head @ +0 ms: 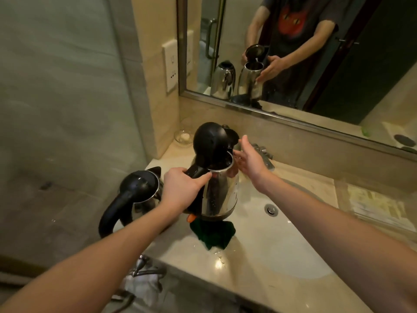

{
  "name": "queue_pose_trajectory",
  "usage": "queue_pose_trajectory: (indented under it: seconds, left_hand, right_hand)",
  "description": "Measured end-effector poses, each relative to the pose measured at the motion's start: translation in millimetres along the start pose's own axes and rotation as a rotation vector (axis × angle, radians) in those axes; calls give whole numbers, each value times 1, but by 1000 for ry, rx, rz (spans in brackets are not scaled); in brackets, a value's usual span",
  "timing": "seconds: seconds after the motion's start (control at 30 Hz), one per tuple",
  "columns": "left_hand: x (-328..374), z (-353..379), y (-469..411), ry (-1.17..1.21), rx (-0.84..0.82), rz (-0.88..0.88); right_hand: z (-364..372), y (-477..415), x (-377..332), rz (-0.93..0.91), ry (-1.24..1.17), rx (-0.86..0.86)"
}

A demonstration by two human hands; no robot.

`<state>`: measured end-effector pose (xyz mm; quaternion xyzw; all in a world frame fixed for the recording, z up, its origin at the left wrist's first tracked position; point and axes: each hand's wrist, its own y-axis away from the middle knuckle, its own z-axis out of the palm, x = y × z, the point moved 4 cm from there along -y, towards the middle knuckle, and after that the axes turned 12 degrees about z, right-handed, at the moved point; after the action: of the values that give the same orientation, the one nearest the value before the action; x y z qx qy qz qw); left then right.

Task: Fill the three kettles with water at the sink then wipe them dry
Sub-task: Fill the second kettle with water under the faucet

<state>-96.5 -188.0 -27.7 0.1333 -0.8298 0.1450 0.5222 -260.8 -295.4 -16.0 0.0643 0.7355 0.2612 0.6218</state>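
My left hand grips the black handle of a steel kettle, which I hold above the counter's left side with its black lid flipped up. My right hand is open, fingers straight, against the kettle's far side near the rim. A second steel kettle with a shut black lid stands on the counter to the left. Part of a third kettle shows behind the raised lid. A dark green cloth lies on the counter under the held kettle.
The white sink basin with its drain lies to the right, the tap behind it. A glass dish sits in the back corner. A mirror hangs above. A towel rail is below the counter edge.
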Motion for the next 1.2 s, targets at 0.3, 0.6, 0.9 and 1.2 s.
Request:
queue_pose_trajectory:
  seconds: [0.3, 0.6, 0.9, 1.2]
  left_hand:
    - [2, -1, -8, -31, 88, -54]
    - [-5, 5, -27, -46, 191, -145]
    - [-20, 5, -45, -54, 305, -216]
    - [-43, 8, -59, -87, 365, -286]
  right_hand:
    - [35, -7, -51, -277, 265, 80]
    - [42, -61, -69, -340, 623, 130]
    - [50, -110, -48, -74, 501, -62]
    - [77, -148, -31, 117, 453, -244]
